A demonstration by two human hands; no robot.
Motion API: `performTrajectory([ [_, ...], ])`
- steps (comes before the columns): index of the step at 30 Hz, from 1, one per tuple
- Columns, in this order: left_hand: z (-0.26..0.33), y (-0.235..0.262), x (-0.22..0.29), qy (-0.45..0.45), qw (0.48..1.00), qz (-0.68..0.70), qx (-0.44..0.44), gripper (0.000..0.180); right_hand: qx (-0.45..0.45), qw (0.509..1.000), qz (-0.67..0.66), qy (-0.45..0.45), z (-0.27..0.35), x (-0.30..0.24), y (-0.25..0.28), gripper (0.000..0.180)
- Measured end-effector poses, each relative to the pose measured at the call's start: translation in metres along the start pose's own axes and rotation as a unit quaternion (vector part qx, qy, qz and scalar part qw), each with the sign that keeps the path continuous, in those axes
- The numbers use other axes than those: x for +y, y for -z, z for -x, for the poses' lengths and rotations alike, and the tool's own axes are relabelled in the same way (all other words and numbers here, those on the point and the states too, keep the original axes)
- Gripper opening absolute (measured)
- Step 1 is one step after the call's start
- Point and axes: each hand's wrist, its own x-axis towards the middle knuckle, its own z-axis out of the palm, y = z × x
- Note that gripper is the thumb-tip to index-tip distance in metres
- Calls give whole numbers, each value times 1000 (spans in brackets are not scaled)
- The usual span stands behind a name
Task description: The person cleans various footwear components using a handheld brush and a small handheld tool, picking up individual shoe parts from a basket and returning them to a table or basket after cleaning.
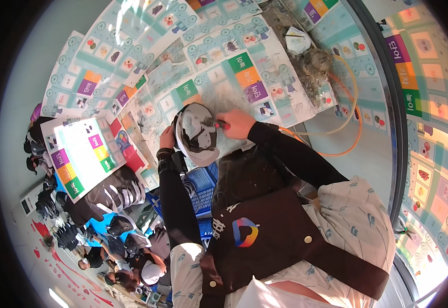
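A white-and-black shoe [197, 134] is tilted over the near edge of the worktable. My left hand [167, 137] grips its left side, the fingers partly hidden behind it. My right hand [235, 124] is closed around a small tool with a red handle [221, 124], whose dark tip is at the shoe's right side. What kind of tool it is cannot be made out. Below the shoe, a dark brown apron [265, 226] covers my lap.
Printed boards with picture squares cover the dusty worktable [285, 72] and stand around it. An orange hose [358, 131] curves at the right. A white mask-like piece [297, 41] lies at the back right. Blue crates [199, 192], several shoes [118, 192] and other people [136, 272] are lower left.
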Motion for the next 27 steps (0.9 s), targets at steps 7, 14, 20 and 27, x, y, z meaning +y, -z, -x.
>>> performTrajectory([
  [7, 10, 8, 60, 181, 967, 175, 46, 37, -71, 995, 61, 28, 4, 8, 0, 18],
  [14, 20, 3, 67, 141, 976, 139, 87, 37, -27, 996, 80, 2, 17, 12, 6, 22],
  [20, 22, -1, 78, 157, 969, 158, 104, 40, 37, 997, 61, -26, 27, 9, 9, 28],
  [27, 50, -19, 52, 161, 958, 200, 127, 43, -2, 999, 18, -34, 25, 20, 0, 25],
])
